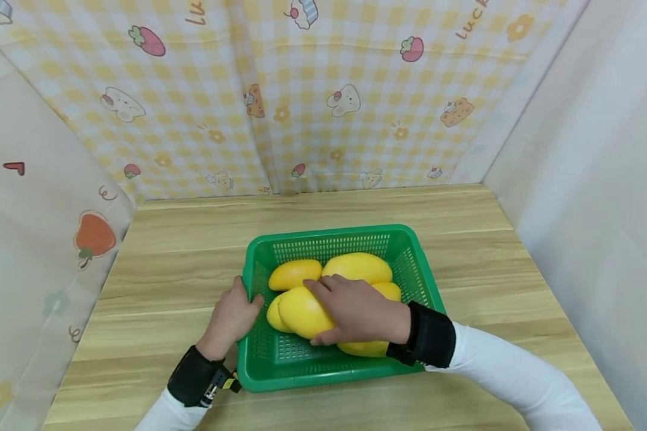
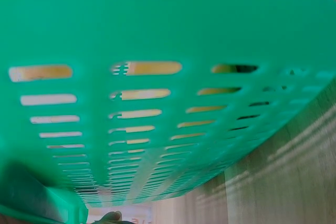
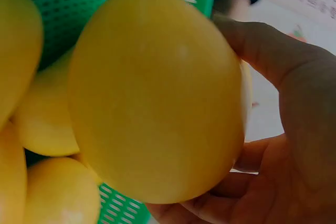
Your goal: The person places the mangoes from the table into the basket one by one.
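A green plastic basket [image 1: 334, 378] with slotted walls stands on the table and holds several yellow mangoes. My left hand [image 1: 230, 318] grips its left rim, thumb over the inner side. The basket's outer wall [image 2: 157, 19] fills most of the left wrist view. Over the middle of the basket, my right hand [image 1: 359, 310] holds a large mango [image 1: 303, 313], fingers curled around one side. In the right wrist view that mango [image 3: 157, 98] sits above the others, with thumb and fingers against it. Another mango [image 1: 274, 313] shows partly behind it.
One mango [image 1: 295, 275] lies at the basket's back left, a larger one [image 1: 358, 267] at the back right. A mango [image 1: 363, 349] near the front is partly under my right wrist. A patterned curtain [image 1: 313, 143] hangs behind the wooden table [image 1: 194, 239].
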`<state>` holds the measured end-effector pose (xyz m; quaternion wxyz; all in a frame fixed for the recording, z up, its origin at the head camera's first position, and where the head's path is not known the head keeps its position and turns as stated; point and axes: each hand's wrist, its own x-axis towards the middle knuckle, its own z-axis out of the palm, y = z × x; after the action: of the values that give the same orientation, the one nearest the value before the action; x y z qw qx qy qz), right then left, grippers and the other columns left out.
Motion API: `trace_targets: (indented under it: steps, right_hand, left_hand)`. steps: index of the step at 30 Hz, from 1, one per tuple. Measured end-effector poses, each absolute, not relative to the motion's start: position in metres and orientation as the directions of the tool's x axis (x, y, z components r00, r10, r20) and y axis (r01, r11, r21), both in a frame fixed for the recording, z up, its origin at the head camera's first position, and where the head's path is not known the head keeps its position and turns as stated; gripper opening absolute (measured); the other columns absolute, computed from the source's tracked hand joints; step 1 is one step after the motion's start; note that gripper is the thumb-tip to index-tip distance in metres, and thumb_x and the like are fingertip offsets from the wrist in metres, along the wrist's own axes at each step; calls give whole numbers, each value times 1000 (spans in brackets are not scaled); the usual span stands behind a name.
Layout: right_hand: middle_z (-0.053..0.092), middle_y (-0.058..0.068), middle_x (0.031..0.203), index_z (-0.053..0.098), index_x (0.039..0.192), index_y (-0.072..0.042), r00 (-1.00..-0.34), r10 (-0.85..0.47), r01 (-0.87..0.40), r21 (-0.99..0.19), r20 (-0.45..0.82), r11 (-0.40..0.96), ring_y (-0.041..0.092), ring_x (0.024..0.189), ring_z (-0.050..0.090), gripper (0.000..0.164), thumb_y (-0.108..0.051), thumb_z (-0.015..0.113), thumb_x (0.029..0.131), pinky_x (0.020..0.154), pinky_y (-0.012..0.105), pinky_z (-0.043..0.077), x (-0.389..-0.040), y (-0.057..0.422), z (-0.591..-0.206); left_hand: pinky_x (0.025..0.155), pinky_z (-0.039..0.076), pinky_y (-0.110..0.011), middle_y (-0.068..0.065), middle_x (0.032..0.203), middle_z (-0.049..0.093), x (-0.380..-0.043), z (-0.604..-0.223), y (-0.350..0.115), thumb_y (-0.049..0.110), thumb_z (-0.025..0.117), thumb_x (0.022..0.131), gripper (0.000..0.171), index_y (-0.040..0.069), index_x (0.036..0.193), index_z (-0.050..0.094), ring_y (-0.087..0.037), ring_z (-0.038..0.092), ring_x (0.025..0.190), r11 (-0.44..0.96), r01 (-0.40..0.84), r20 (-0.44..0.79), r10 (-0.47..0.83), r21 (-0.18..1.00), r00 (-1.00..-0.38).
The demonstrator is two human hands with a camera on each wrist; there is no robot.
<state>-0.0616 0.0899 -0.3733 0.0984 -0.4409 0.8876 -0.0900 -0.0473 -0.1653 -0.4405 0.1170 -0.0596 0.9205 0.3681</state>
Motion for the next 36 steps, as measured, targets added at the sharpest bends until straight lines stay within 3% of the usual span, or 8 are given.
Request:
trace_targets:
  steps: [5,15,25,36]
  right_hand:
    - [56,6,120,39,143,-5,-520,-842,-817,-206,-140,539,16,102,55,93,-66,64,78,78,26,50,-62,82,-381]
    - [56,4,123,37,146,-9,-457,-867,-861,-147,-196,487,15,107,55,95,-73,56,78,72,25,51,-58,69,-385]
    - [55,2,126,36,146,-10,-385,-895,-885,-184,-225,427,12,108,54,93,-70,58,79,83,23,48,-56,60,-388]
    - [47,-2,128,29,149,-14,-269,-921,-912,-233,-281,338,11,108,47,85,-58,63,84,83,20,45,-63,54,-390]
  left_hand:
    - [44,50,-30,-17,78,54,-46,-440,-166,17,48,94,47,-13,127,32,-19,58,53,693,-206,-267,-21,690,-963]
    - [46,49,-30,-17,79,54,-47,-439,-167,18,48,95,48,-14,127,32,-20,57,54,720,-196,-262,-21,665,-965]
    - [46,50,-31,-20,82,56,-47,-436,-166,18,48,96,49,-15,127,31,-20,58,55,712,-196,-265,-15,675,-964]
    - [47,50,-32,-18,80,55,-47,-437,-166,17,49,95,48,-14,126,32,-20,57,55,716,-190,-257,-15,672,-966]
